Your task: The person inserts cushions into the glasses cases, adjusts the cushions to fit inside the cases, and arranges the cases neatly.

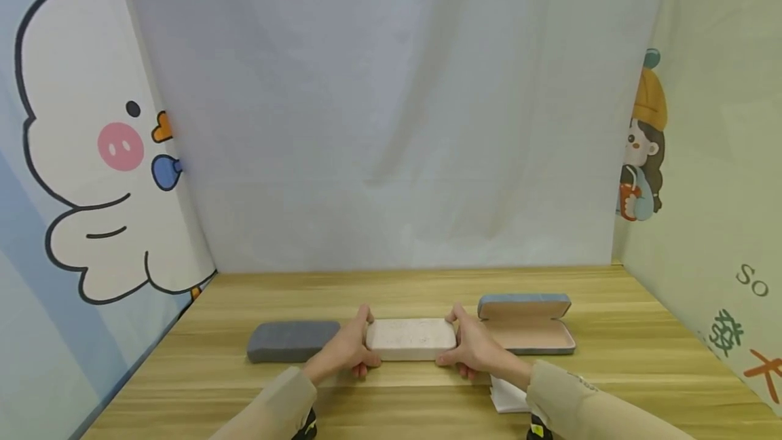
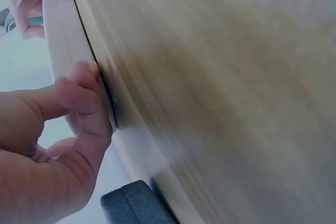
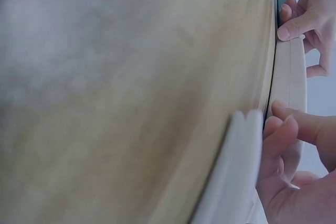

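A closed white glasses case [image 1: 411, 339] lies lengthwise on the table between both hands. My left hand [image 1: 351, 345] grips its left end, thumb at the near edge and a finger at the far corner. At the right end my right hand [image 1: 475, 347] holds it the same way. In the left wrist view, the curled fingers [image 2: 84, 90] of the left hand are close against the case's side. The right wrist view shows the right thumb and fingers by the case [image 3: 289, 80], right down at the tabletop.
Left of the left hand lies a closed grey-blue glasses case [image 1: 293, 341]. An open blue glasses case [image 1: 528, 335] with a pinkish lining stands behind the right hand. Something white and folded [image 1: 508, 398] lies under the right forearm. A pale curtain [image 1: 391, 121] hangs behind the wooden table [image 1: 421, 406].
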Demonstrator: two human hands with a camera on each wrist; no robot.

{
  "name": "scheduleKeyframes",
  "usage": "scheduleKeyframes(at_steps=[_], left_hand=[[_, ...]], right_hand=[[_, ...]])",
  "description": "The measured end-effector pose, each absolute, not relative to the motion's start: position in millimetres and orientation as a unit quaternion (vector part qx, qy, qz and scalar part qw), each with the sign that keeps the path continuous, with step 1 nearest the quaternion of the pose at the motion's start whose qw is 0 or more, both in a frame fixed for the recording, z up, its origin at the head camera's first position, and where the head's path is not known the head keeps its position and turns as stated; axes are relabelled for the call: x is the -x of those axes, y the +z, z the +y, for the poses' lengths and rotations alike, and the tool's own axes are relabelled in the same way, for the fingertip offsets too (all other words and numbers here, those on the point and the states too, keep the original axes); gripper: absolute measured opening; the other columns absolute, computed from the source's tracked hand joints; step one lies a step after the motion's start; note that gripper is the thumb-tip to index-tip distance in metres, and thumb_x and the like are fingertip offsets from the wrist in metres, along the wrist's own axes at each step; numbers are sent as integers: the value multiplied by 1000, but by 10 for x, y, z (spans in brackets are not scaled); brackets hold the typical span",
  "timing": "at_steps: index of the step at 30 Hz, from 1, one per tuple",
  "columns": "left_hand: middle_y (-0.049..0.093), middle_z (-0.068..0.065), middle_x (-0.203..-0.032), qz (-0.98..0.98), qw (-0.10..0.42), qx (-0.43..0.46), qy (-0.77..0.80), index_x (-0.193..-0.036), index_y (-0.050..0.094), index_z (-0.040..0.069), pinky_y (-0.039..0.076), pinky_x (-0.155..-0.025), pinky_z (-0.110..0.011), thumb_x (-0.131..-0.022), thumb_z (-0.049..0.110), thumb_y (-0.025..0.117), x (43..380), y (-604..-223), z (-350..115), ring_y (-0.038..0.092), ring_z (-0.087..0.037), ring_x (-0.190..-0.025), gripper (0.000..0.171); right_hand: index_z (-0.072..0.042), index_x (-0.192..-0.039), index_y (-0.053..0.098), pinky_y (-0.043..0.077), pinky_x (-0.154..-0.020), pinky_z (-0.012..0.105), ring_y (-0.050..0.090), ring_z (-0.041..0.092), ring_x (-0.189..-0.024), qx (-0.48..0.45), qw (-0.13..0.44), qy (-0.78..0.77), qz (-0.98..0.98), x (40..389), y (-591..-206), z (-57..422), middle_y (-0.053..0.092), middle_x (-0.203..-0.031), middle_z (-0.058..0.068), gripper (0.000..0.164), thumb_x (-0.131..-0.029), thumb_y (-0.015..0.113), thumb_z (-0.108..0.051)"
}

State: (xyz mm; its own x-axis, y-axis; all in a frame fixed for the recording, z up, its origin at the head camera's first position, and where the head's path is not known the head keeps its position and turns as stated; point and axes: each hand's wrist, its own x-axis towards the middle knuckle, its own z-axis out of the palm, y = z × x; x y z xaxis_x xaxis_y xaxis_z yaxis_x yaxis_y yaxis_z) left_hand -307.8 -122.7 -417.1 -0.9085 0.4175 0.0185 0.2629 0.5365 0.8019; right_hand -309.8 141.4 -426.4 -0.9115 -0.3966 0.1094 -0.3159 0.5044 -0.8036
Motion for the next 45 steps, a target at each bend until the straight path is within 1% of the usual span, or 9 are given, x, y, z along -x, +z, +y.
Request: scheduleKeyframes(at_steps=[7, 11, 14, 20, 26, 33, 36, 40, 45], left_hand=[[60, -17, -62, 882, 95, -179, 426, -117, 30, -2, 50, -36, -29, -77, -11, 70, 3050, -4141, -1223, 51, -10, -36, 57], [60, -17, -63, 899, 92, -156, 398, -126, 31, 2, 53, -38, -31, -75, -6, 74, 3025, -4044, -1238, 54, -13, -35, 67], [61, -17, -59, 903, 76, -151, 394, -131, 31, 4, 54, -40, -35, -76, -3, 74, 3007, -3944, -1239, 55, -13, -35, 71], [59, -14, -63, 881, 59, -184, 431, -125, 40, -1, 57, -46, -42, -82, 1, 70, 2944, -3759, -1159, 57, -14, -41, 52], [54, -11, -72, 846, 97, -183, 492, -112, 50, -7, 60, -52, -44, -84, 3, 68, 2824, -3687, -940, 60, -15, -46, 35], [59, -14, -74, 814, 138, -187, 533, -107, 55, -6, 60, -56, -49, -85, 4, 69, 2684, -3700, -647, 62, -16, -48, 28], [62, -15, -73, 797, 151, -184, 555, -107, 55, -6, 59, -52, -45, -84, 4, 68, 2623, -3735, -539, 62, -16, -46, 28], [61, -11, -67, 779, 174, -169, 578, -105, 55, -4, 58, -45, -35, -83, 3, 68, 2568, -3808, -381, 59, -14, -43, 27], [63, -12, -65, 756, 209, -143, 604, -106, 55, -2, 56, -44, -28, -82, -1, 70, 2530, -3901, -181, 60, -13, -44, 28]], right_hand=[[3, -119, 38, 46, -30, 30, 46, 7, -31, 213, 43, -413, 884, 3057, -4175, 1403, 58, -56, 10, 60, -76, 80, -5], [2, -125, 42, 43, -31, 26, 45, 8, -31, 190, 52, -386, 901, 3042, -4032, 1417, 61, -54, 13, 62, -77, 80, -8], [2, -130, 43, 43, -33, 26, 47, 9, -33, 178, 61, -387, 903, 3041, -3942, 1464, 62, -60, 14, 62, -79, 78, -11], [2, -129, 45, 51, -37, 34, 54, 12, -38, 183, 67, -413, 890, 3025, -3844, 1631, 60, -71, 9, 57, -83, 75, -16], [5, -123, 49, 51, -38, 33, 55, 14, -39, 183, 60, -439, 878, 2931, -3753, 1807, 61, -69, 17, 48, -87, 70, -19], [5, -126, 47, 51, -40, 31, 57, 15, -43, 154, 72, -470, 866, 2787, -3698, 2096, 61, -70, 13, 54, -88, 70, -26], [5, -127, 47, 50, -39, 30, 58, 16, -45, 147, 79, -475, 864, 2737, -3703, 2227, 59, -69, 10, 54, -89, 69, -26], [8, -127, 44, 47, -36, 26, 58, 14, -44, 156, 83, -485, 857, 2691, -3734, 2388, 58, -68, 8, 54, -90, 67, -23], [9, -130, 39, 41, -34, 21, 56, 10, -43, 159, 96, -500, 846, 2641, -3774, 2573, 58, -69, 6, 54, -92, 65, -19]])
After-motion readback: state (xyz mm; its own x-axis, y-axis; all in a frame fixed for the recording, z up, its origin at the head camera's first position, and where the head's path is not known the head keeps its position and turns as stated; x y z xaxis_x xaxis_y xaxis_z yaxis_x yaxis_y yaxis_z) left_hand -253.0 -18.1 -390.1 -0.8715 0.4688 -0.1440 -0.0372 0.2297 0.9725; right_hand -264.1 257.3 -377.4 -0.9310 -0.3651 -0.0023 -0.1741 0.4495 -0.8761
